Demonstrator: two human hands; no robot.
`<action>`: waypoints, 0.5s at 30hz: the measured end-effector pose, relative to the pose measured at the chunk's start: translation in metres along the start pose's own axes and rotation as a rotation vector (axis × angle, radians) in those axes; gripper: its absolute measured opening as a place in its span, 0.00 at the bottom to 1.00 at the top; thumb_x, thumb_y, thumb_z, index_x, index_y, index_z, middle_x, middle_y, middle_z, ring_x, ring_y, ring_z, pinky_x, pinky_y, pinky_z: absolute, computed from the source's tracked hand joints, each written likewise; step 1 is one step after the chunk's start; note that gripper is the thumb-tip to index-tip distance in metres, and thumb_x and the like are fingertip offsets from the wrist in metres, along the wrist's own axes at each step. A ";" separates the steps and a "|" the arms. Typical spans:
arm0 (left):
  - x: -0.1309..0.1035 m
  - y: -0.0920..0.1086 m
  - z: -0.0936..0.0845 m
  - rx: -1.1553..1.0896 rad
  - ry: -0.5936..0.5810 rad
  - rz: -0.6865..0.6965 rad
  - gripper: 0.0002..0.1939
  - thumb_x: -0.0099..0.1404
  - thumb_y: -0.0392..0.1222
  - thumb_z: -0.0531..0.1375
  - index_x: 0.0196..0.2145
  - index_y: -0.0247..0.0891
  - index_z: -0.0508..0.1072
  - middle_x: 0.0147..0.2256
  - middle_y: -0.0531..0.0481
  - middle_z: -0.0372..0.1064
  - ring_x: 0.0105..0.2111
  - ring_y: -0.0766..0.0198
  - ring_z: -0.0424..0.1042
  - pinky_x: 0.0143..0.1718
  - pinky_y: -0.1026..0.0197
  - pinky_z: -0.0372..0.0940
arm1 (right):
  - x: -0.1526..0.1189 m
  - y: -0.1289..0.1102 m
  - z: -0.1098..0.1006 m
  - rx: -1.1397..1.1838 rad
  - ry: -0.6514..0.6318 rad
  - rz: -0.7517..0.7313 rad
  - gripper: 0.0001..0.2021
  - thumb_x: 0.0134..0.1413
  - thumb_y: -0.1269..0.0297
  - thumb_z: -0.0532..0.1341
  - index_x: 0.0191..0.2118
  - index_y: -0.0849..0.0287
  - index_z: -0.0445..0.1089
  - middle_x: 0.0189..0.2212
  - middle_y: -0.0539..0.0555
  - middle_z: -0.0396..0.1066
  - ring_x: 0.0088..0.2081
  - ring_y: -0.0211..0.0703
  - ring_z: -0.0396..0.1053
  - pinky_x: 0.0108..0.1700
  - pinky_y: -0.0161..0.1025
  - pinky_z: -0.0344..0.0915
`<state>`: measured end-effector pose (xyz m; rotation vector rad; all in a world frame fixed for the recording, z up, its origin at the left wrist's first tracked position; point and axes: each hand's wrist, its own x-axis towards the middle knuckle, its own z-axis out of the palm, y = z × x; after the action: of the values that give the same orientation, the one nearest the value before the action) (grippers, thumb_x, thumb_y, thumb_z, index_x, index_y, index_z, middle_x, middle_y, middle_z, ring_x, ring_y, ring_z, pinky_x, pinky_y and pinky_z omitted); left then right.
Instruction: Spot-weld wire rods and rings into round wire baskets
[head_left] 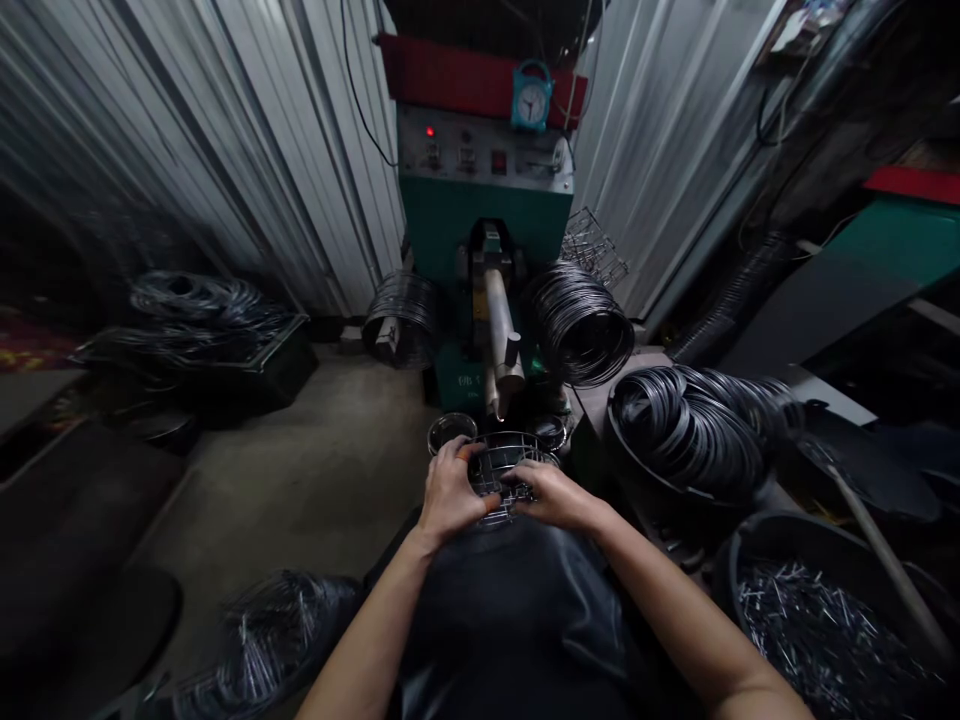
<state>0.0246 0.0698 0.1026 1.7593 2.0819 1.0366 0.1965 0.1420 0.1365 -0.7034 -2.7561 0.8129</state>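
A round wire basket (511, 457) sits over my lap, in front of a metal electrode arm (504, 345) of a green spot welding machine (450, 215). My left hand (456, 492) curves round the basket's left side, with orange coverings on its thumb and a finger. At the right side, my right hand (553, 492) has its darkened fingertips bent in against the wires. Whether a small loose wire is between those fingers, I cannot tell. The basket's lower part is hidden by my hands and the dark apron (517, 610).
Wire rings hang as a left bundle (405, 310) and a right bundle (581, 320) beside the machine. More wire rings (690, 425) fill a tub at right, above a bin of short wire pieces (817, 620). A blue clock (532, 100) hangs on the machine.
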 end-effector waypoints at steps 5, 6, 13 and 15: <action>0.008 -0.006 0.002 0.007 0.015 0.005 0.32 0.40 0.39 0.65 0.47 0.38 0.67 0.53 0.41 0.61 0.54 0.47 0.61 0.54 0.47 0.61 | 0.009 0.006 0.004 -0.078 0.011 0.049 0.12 0.49 0.74 0.61 0.42 0.60 0.72 0.37 0.56 0.73 0.39 0.43 0.72 0.40 0.35 0.65; 0.010 -0.007 0.003 0.007 0.017 0.004 0.33 0.40 0.39 0.65 0.47 0.38 0.67 0.53 0.41 0.61 0.54 0.47 0.61 0.53 0.47 0.61 | 0.011 0.007 0.005 -0.079 0.024 0.048 0.11 0.50 0.74 0.61 0.41 0.59 0.73 0.36 0.55 0.73 0.38 0.42 0.72 0.39 0.34 0.65; 0.021 -0.018 0.005 -0.034 0.020 0.062 0.32 0.41 0.37 0.64 0.47 0.39 0.67 0.53 0.42 0.60 0.55 0.48 0.61 0.54 0.47 0.60 | 0.019 0.017 0.011 -0.116 0.105 0.022 0.09 0.49 0.75 0.61 0.38 0.58 0.73 0.34 0.54 0.74 0.36 0.40 0.72 0.37 0.32 0.64; 0.026 -0.021 0.005 -0.044 0.014 0.064 0.31 0.41 0.38 0.64 0.47 0.39 0.67 0.53 0.42 0.61 0.54 0.49 0.61 0.54 0.48 0.60 | 0.023 0.018 0.010 -0.130 0.110 0.032 0.09 0.50 0.74 0.61 0.37 0.57 0.73 0.34 0.54 0.74 0.36 0.40 0.72 0.36 0.32 0.64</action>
<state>0.0051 0.0948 0.0926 1.8128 2.0073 1.1069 0.1805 0.1618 0.1197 -0.7925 -2.7234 0.5857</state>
